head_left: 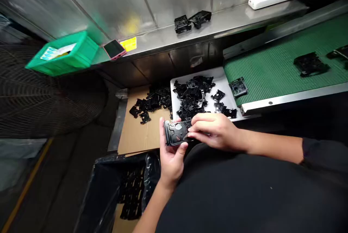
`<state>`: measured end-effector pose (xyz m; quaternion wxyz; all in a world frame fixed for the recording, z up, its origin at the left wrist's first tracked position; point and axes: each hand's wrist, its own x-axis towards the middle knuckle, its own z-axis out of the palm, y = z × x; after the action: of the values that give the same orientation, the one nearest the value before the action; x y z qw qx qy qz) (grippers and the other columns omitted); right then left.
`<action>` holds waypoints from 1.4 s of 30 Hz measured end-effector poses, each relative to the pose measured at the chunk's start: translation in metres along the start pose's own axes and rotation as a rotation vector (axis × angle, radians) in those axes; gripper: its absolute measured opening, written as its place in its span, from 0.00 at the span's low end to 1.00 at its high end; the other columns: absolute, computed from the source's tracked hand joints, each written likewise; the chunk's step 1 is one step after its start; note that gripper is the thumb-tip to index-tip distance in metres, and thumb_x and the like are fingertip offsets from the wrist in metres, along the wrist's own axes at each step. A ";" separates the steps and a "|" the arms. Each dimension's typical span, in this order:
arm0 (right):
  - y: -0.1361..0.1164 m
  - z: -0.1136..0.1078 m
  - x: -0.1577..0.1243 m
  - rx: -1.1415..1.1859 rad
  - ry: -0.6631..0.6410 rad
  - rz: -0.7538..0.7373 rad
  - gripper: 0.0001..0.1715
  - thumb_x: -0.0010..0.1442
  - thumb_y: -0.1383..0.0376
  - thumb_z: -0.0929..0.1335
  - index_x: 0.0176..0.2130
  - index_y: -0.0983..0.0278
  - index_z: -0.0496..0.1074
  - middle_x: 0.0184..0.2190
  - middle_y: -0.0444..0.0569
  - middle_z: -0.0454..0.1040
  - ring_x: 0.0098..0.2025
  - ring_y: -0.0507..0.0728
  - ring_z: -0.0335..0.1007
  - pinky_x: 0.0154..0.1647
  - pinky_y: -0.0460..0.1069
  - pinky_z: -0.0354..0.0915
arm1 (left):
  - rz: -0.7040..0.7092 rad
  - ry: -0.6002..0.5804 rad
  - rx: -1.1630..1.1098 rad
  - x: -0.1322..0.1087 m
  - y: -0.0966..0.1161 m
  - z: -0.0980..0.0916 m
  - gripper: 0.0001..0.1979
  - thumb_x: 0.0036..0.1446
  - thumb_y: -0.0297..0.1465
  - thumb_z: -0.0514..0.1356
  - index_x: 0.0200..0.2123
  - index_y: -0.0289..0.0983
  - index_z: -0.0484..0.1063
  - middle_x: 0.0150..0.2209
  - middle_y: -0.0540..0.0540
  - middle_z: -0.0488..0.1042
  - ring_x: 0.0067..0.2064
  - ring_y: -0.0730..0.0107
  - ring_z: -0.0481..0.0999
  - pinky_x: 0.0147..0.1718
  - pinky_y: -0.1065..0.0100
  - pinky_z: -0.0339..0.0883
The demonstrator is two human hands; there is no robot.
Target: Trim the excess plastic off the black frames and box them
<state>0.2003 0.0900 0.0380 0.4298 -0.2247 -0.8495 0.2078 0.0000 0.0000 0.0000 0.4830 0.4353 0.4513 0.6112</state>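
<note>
The head-worn camera is looking forward and steeply down from just above the person's black-clothed torso (244, 196), close to the left hand (171, 164) and right hand (214, 131) around a black moulded plastic part (176, 133). A shallow white plastic tray (217, 71) is sitting near the frame's centre, with a green ribbed conveyor belt (261, 69) entering to its right, a brushed steel shelf (231, 22) running beyond it, and a black plastic bin liner (108, 189) appearing nearer the camera, below and left of it.

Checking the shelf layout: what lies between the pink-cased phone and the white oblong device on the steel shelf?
A yellow label and two black plastic parts, in the head view.
</note>
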 end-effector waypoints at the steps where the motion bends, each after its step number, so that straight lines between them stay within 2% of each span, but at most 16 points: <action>1: 0.000 0.000 0.000 -0.003 -0.004 0.002 0.14 0.76 0.62 0.70 0.38 0.67 0.80 0.38 0.51 0.80 0.35 0.53 0.75 0.35 0.48 0.73 | -0.001 0.002 0.003 0.000 0.000 0.000 0.49 0.68 0.30 0.71 0.82 0.54 0.47 0.76 0.40 0.68 0.70 0.60 0.77 0.69 0.65 0.70; 7: -0.001 0.000 -0.002 0.026 -0.020 -0.007 0.12 0.76 0.64 0.70 0.39 0.65 0.80 0.38 0.51 0.81 0.36 0.54 0.76 0.37 0.49 0.74 | 0.009 0.010 0.003 -0.001 0.001 0.000 0.47 0.68 0.31 0.71 0.81 0.57 0.52 0.74 0.42 0.71 0.70 0.60 0.77 0.70 0.64 0.70; 12: -0.001 0.001 -0.001 0.063 -0.015 -0.028 0.10 0.75 0.67 0.71 0.38 0.65 0.79 0.39 0.51 0.82 0.36 0.54 0.77 0.37 0.49 0.76 | 0.011 0.016 0.000 -0.002 0.003 0.002 0.46 0.67 0.32 0.72 0.80 0.58 0.55 0.72 0.41 0.73 0.63 0.61 0.84 0.66 0.66 0.74; 14: -0.001 0.002 0.000 0.065 -0.019 -0.040 0.10 0.75 0.67 0.71 0.38 0.65 0.79 0.38 0.51 0.82 0.36 0.54 0.77 0.36 0.49 0.76 | 0.015 0.025 0.003 -0.002 0.004 0.003 0.46 0.66 0.32 0.72 0.80 0.58 0.55 0.72 0.41 0.74 0.63 0.61 0.83 0.66 0.66 0.74; 21: 0.003 0.006 -0.002 0.057 -0.034 -0.070 0.11 0.76 0.65 0.70 0.39 0.64 0.78 0.39 0.52 0.83 0.37 0.54 0.78 0.37 0.48 0.76 | -0.010 0.050 0.013 -0.003 0.005 0.001 0.48 0.65 0.32 0.73 0.81 0.52 0.54 0.72 0.38 0.74 0.63 0.58 0.83 0.66 0.63 0.75; 25: 0.003 0.009 -0.003 0.061 -0.047 -0.063 0.13 0.76 0.64 0.70 0.37 0.64 0.78 0.39 0.52 0.82 0.35 0.53 0.76 0.33 0.47 0.73 | -0.053 0.058 0.000 -0.007 0.001 -0.004 0.48 0.66 0.31 0.72 0.81 0.48 0.53 0.71 0.35 0.74 0.67 0.56 0.81 0.67 0.62 0.73; 28: 0.003 0.007 -0.002 0.094 -0.033 -0.050 0.11 0.77 0.63 0.70 0.41 0.65 0.78 0.39 0.52 0.81 0.36 0.53 0.76 0.34 0.47 0.74 | -0.087 0.046 -0.022 -0.011 0.004 -0.007 0.47 0.68 0.32 0.71 0.82 0.50 0.51 0.73 0.36 0.73 0.70 0.55 0.78 0.70 0.60 0.71; 32: 0.011 -0.002 0.000 0.191 0.019 0.038 0.11 0.78 0.61 0.68 0.52 0.64 0.78 0.47 0.55 0.79 0.45 0.56 0.78 0.44 0.51 0.78 | -0.119 0.019 -0.063 -0.013 0.016 -0.007 0.44 0.68 0.37 0.70 0.81 0.55 0.54 0.77 0.39 0.66 0.72 0.50 0.75 0.71 0.54 0.70; 35: 0.018 -0.010 0.001 0.351 -0.119 0.129 0.24 0.73 0.52 0.74 0.60 0.61 0.76 0.53 0.56 0.78 0.52 0.60 0.77 0.51 0.56 0.79 | -0.141 -0.008 -0.084 -0.012 0.024 -0.005 0.42 0.65 0.43 0.72 0.78 0.56 0.60 0.79 0.39 0.63 0.72 0.45 0.75 0.67 0.52 0.75; 37: 0.022 -0.013 0.001 0.464 -0.235 0.148 0.28 0.67 0.52 0.78 0.61 0.60 0.76 0.53 0.54 0.78 0.52 0.59 0.77 0.53 0.56 0.78 | -0.146 -0.014 -0.085 -0.010 0.026 -0.004 0.41 0.64 0.46 0.72 0.76 0.56 0.64 0.78 0.40 0.65 0.72 0.44 0.75 0.66 0.53 0.76; 38: 0.022 -0.013 0.000 0.506 -0.250 0.157 0.27 0.66 0.54 0.80 0.58 0.61 0.77 0.51 0.53 0.78 0.50 0.58 0.77 0.52 0.55 0.78 | -0.147 -0.011 -0.081 -0.008 0.027 -0.003 0.39 0.65 0.47 0.72 0.76 0.55 0.65 0.77 0.39 0.67 0.72 0.45 0.75 0.66 0.53 0.76; 40: 0.021 -0.010 -0.003 0.540 -0.189 0.196 0.23 0.63 0.55 0.82 0.51 0.62 0.78 0.46 0.50 0.78 0.43 0.54 0.76 0.43 0.51 0.77 | -0.140 -0.003 -0.067 -0.005 0.026 -0.001 0.37 0.67 0.48 0.69 0.76 0.53 0.65 0.75 0.39 0.69 0.72 0.47 0.74 0.68 0.53 0.74; 42: 0.019 -0.005 -0.007 0.528 -0.088 0.242 0.21 0.62 0.54 0.82 0.45 0.63 0.78 0.40 0.47 0.77 0.35 0.51 0.72 0.34 0.47 0.72 | -0.119 -0.009 -0.044 -0.003 0.026 0.000 0.44 0.63 0.53 0.71 0.77 0.52 0.62 0.75 0.37 0.70 0.73 0.45 0.73 0.70 0.51 0.71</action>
<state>0.2115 0.1023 0.0260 0.4083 -0.1954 -0.7509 0.4809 -0.0047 -0.0059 0.0246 0.5300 0.3995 0.4607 0.5893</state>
